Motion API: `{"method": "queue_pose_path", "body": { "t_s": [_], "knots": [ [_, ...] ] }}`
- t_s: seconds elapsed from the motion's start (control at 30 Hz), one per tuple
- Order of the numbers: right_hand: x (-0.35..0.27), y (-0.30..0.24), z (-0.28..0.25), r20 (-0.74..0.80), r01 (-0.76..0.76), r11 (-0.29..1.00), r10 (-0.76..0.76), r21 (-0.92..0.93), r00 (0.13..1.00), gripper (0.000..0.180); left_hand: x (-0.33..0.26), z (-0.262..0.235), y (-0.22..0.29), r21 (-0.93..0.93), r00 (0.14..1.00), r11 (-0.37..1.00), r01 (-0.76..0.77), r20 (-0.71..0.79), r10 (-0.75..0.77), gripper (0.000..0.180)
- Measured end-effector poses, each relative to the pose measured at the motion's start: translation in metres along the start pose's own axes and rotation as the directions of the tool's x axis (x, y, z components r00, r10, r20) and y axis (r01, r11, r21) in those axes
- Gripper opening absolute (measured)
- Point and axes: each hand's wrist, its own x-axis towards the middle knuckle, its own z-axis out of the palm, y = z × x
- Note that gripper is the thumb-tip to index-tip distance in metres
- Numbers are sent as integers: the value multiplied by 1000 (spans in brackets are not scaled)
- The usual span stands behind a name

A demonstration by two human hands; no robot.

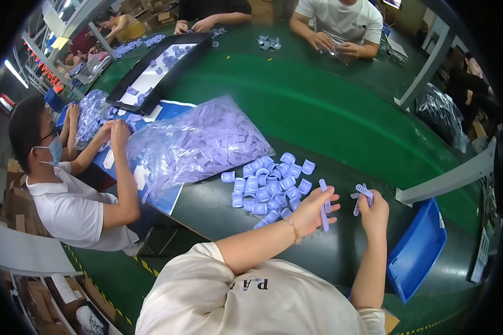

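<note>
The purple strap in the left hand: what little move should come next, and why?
Maybe the left hand should bring its purple strap closer to the right hand. The right hand holds slotted purple plastic too, but there's a gap between the hands, so they'd probably need to meet before the pieces could be put together.

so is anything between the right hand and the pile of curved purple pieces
Yes: in this view the left hand, with a slotted purple strip, stands between the right hand and the pile of curved purple pieces.
</note>
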Motion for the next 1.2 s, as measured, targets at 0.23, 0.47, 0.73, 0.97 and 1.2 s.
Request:
{"method": "queue_pose_path", "body": {
  "t_s": [0.23,0.47,0.73,0.97,1.2],
  "knots": [
    [-36,-54,52,82,498,823,-496,-273,865,31,-8,12,-10,-130,971,981,-147,168,168,43],
    [-49,-72,46,73,682,697,-686,-222,724,55,-21,-28,30,-235,975,952,-197,56,216,31],
    [-32,51,24,-227,493,858,-514,-144,827,37,-160,-130,201,475,146,277,-835,-295,944,23],
    [-24,62,32,-265,394,903,-343,173,901,33,-225,-286,269,770,196,638,-12,-624,757,22],
    [-21,70,36,-245,392,878,-330,276,912,34,-199,-282,281,785,752,602,-143,-309,582,27]
  ]
}}
